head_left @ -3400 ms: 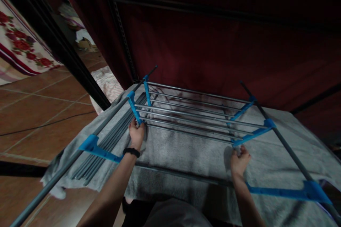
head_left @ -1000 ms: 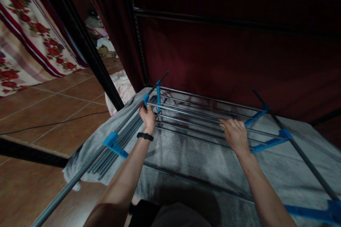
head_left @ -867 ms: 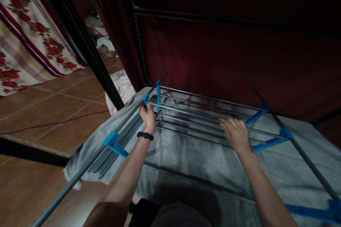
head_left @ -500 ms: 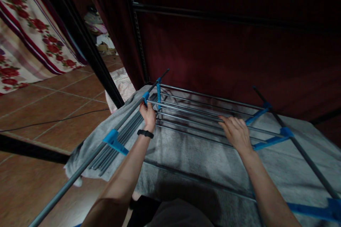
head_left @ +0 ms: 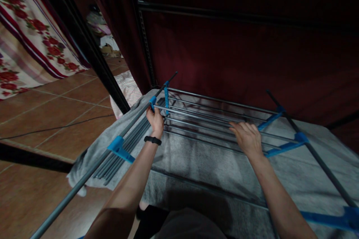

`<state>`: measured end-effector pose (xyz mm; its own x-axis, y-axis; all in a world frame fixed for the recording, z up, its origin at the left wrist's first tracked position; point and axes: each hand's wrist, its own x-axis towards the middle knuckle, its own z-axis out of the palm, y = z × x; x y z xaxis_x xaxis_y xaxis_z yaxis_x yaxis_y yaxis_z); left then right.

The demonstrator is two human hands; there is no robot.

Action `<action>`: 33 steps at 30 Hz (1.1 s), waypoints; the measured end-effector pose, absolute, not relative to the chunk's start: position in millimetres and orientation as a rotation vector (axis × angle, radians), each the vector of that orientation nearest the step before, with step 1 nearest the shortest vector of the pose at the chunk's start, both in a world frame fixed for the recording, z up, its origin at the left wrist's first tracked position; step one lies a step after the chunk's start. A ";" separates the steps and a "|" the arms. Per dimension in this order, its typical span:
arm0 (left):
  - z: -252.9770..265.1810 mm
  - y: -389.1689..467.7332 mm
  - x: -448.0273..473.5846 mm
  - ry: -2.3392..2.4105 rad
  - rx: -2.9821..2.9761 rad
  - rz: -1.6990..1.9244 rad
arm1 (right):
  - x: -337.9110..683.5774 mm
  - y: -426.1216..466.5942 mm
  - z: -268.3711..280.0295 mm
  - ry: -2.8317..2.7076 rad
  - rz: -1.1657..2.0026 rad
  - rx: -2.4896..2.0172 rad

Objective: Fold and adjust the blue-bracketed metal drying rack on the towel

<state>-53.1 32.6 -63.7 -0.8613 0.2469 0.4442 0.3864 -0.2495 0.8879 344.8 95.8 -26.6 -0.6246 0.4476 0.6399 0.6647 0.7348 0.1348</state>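
A metal rack of grey tubes joined by blue plastic brackets, like a clothes drying rack, stands across a grey blanket. My left hand is closed on a blue bracket on the rack's left side tube, where a crossbar ends. A dark band circles that wrist. My right hand is closed over a crossbar tube toward the rack's right end, its fingertips partly hidden. Beside my left forearm, another blue bracket sits lower on the same side tube.
Several loose grey tubes lie bundled on the blanket at left. A black metal post rises at the left, with tiled floor beyond. A dark red curtain hangs behind the rack, crossed by a black bar.
Almost nothing differs. Both hands keep their holds on the rack, and the whole view has shifted very slightly.
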 end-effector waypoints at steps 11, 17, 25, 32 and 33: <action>-61.2 32.9 -51.5 -1.807 -0.756 -2.356 | 343.6 93.7 -22.9 -2.333 -0.570 -0.817; -61.5 32.1 -51.6 -1.818 -0.769 -2.346 | 344.3 93.9 -21.1 -2.365 -0.559 -0.833; -59.8 31.1 -50.2 -1.847 -0.783 -2.307 | 344.6 96.0 -20.3 -2.373 -0.522 -0.802; -60.2 31.3 -52.8 -1.895 -0.774 -2.234 | 342.6 95.7 -19.4 -2.375 -0.482 -0.826; -61.0 31.6 -54.2 -1.899 -0.780 -2.226 | 341.7 95.0 -18.3 -2.375 -0.463 -0.841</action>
